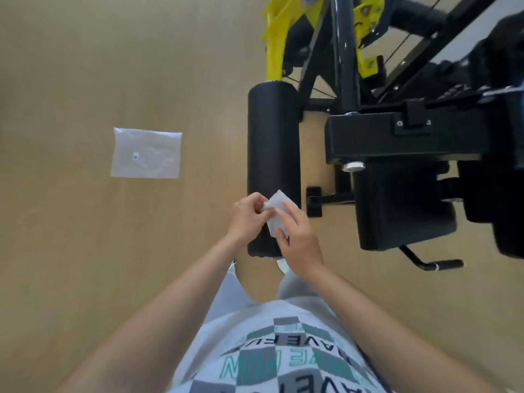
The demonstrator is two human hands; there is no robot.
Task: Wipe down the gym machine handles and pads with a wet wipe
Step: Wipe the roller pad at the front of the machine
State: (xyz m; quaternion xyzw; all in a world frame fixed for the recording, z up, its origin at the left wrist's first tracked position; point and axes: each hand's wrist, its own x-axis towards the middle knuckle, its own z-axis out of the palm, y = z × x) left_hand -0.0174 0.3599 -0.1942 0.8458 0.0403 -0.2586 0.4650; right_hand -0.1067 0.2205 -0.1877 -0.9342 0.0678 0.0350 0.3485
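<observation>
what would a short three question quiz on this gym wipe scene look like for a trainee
1. True or false: the left hand and the right hand both hold the wet wipe.
2. Pick one: the clear packet lies A) on the seat, B) on the floor to the left of the black roller pad, C) under the right hand.
3. Fill in: beyond the roller pad, the machine frame is black and ____.

Key: 1 true; 2 B; 3 yellow.
</observation>
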